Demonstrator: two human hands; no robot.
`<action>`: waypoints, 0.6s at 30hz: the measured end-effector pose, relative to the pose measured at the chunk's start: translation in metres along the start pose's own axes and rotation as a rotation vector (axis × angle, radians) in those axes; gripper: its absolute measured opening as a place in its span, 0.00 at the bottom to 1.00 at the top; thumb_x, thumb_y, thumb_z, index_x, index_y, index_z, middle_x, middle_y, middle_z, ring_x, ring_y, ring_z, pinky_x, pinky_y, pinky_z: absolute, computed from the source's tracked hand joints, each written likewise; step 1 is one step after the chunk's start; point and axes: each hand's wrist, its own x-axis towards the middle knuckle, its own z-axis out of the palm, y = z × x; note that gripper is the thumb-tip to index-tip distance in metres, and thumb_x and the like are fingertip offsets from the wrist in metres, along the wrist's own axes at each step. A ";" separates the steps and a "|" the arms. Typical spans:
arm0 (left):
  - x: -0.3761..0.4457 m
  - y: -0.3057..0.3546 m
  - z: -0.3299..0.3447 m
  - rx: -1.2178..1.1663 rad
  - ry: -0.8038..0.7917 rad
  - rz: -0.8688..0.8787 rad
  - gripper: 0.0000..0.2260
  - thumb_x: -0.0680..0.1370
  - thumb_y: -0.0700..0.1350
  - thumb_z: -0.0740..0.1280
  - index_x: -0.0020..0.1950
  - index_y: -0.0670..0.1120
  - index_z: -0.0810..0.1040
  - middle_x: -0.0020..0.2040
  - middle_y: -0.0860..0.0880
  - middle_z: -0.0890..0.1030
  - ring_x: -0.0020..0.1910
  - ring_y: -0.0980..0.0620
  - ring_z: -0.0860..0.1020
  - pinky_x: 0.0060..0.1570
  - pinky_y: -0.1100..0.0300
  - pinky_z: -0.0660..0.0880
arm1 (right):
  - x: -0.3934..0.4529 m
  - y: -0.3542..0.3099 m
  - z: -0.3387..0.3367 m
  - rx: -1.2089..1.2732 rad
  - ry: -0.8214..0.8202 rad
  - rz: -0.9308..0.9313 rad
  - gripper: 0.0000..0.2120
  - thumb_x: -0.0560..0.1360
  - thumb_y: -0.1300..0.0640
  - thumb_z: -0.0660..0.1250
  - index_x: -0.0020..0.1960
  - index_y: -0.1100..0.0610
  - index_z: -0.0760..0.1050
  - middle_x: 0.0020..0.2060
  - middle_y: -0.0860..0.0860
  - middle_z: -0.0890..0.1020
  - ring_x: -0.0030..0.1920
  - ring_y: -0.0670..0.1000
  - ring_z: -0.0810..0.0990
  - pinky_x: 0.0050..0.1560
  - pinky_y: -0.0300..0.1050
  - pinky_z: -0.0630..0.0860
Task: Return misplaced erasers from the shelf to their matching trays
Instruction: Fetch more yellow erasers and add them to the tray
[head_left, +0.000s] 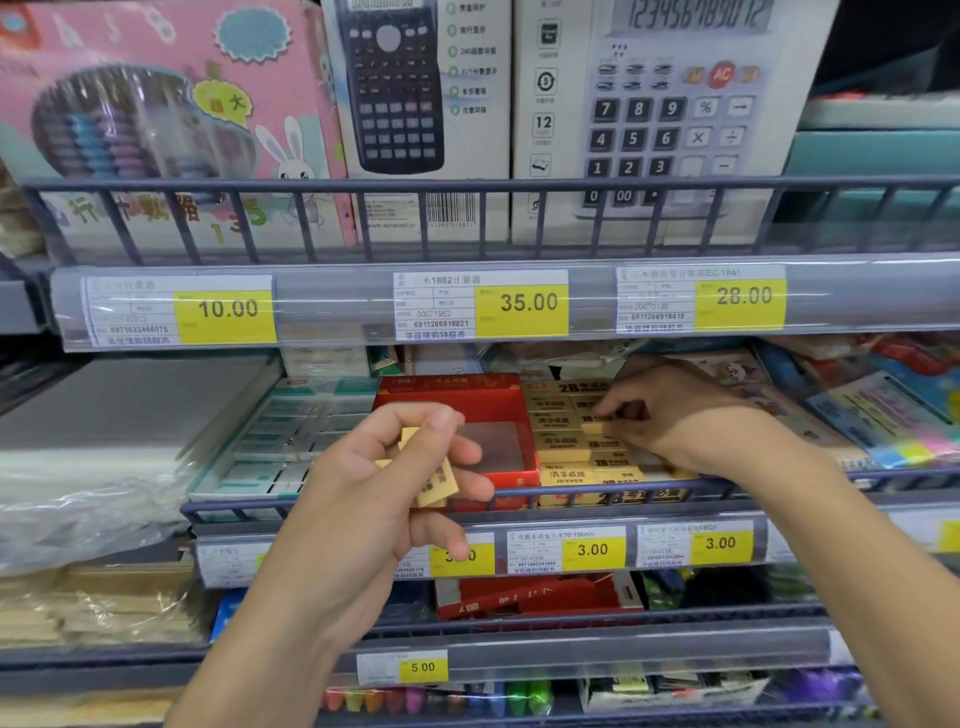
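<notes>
My left hand (395, 467) grips several yellow 2B erasers (435, 483) in front of a red tray (511, 395), whose bottom shows bare. To its right lies a tray of yellow 2B erasers (569, 473), packed in rows. My right hand (670, 410) reaches into that yellow tray and pinches one yellow eraser (595, 427) at its fingertips, just above the packed rows. To the left of the red tray stands a tray of green-and-white erasers (280, 441).
A wire rail (571, 491) runs along the shelf front, with price tags below it. Calculator boxes (665, 104) stand on the shelf above. Plastic-wrapped packs (78, 467) sit at the left, colourful stationery (883, 410) at the right, and a red box (535, 597) on the shelf below.
</notes>
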 end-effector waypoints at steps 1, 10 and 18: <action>0.000 0.000 0.001 0.000 -0.007 -0.002 0.13 0.70 0.55 0.75 0.48 0.47 0.86 0.43 0.43 0.85 0.38 0.47 0.84 0.22 0.60 0.75 | -0.003 -0.001 -0.001 -0.041 0.000 -0.007 0.11 0.77 0.47 0.70 0.59 0.45 0.81 0.53 0.43 0.75 0.50 0.46 0.74 0.51 0.39 0.69; -0.001 -0.005 0.007 -0.016 -0.051 0.003 0.19 0.75 0.62 0.70 0.47 0.46 0.84 0.37 0.45 0.79 0.26 0.53 0.75 0.16 0.64 0.66 | -0.085 -0.107 0.011 0.548 0.280 -0.518 0.15 0.75 0.46 0.72 0.60 0.43 0.78 0.48 0.41 0.77 0.48 0.48 0.79 0.44 0.35 0.75; -0.005 -0.003 0.002 0.058 -0.027 0.027 0.24 0.76 0.66 0.65 0.45 0.47 0.86 0.34 0.45 0.80 0.22 0.54 0.70 0.16 0.65 0.65 | -0.083 -0.134 0.030 0.462 0.391 -0.543 0.15 0.76 0.53 0.72 0.62 0.49 0.76 0.49 0.42 0.74 0.51 0.47 0.75 0.48 0.34 0.70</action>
